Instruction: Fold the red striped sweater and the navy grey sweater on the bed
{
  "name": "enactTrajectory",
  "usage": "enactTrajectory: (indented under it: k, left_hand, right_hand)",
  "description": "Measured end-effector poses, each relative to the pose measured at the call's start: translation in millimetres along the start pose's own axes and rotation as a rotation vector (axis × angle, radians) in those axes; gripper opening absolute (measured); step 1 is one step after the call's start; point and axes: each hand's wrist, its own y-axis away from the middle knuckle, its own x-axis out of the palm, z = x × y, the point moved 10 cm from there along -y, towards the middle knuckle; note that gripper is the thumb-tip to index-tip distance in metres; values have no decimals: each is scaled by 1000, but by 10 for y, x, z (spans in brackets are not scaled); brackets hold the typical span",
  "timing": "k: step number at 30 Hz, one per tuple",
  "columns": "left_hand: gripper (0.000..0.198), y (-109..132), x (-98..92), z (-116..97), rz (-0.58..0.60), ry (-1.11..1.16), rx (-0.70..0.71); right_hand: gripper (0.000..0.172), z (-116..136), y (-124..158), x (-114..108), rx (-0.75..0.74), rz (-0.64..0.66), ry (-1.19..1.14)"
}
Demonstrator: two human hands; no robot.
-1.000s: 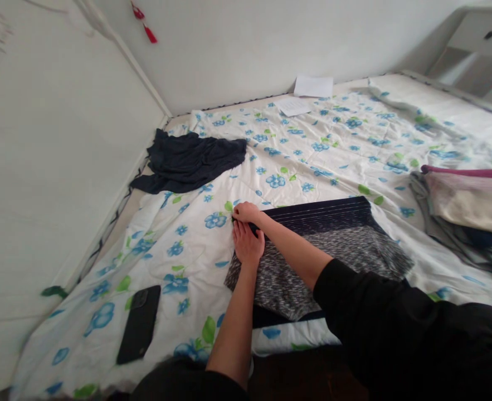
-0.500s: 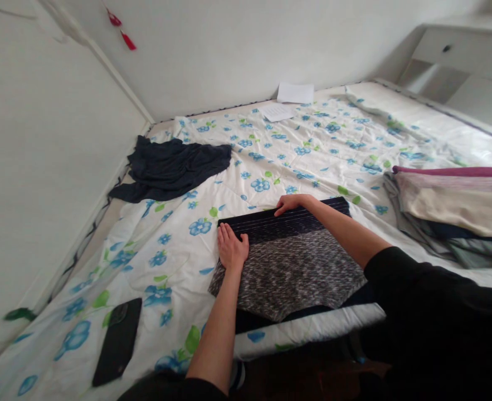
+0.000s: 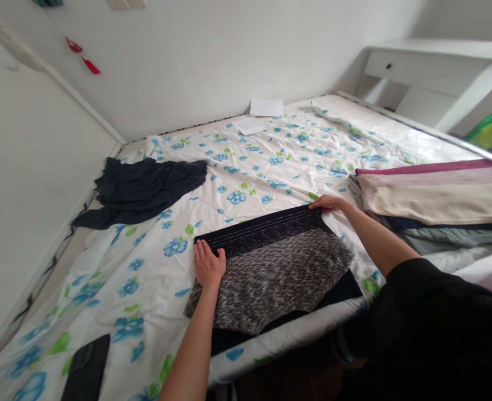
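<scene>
Under our left hand (image 3: 209, 266) and right hand (image 3: 327, 203), a grey and navy knit garment (image 3: 271, 273) lies flat on the flowered quilt (image 3: 246, 167). The left is open and presses its edge; the right, a little curled, touches its far corner, gripping or not we cannot tell. Right of that hand are folded cloths (image 3: 433, 200); left of the other, a dark garment (image 3: 141, 189).

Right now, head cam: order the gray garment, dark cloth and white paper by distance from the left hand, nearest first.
1. Gray garment: directly under the left hand.
2. Dark cloth: on the quilt, ahead and to the left.
3. White paper: far end of the quilt, near the wall.
</scene>
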Motion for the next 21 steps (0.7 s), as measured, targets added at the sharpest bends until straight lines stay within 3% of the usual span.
enactTrajectory:
  k: [3,8,10,15,21]
  left_hand:
    - [84,-12,-4,-2,14,-4,-2]
    - [84,-27,-14,-10,22,6,-17]
    - [84,-38,-17,-12,23,18,-26]
    - [84,-43,-45,-35,25,36,-40]
    - [84,-117,-53,54,92,79,-61]
  right_hand:
    - [32,-145,39,150,43,49,-177]
    - [33,-266,53,44,67,-117,-288]
    - [36,-303,111,98,70,-66,-341]
    - [45,-337,451,482,123,201,-309]
    - [42,-346,750,415,117,-30,-197]
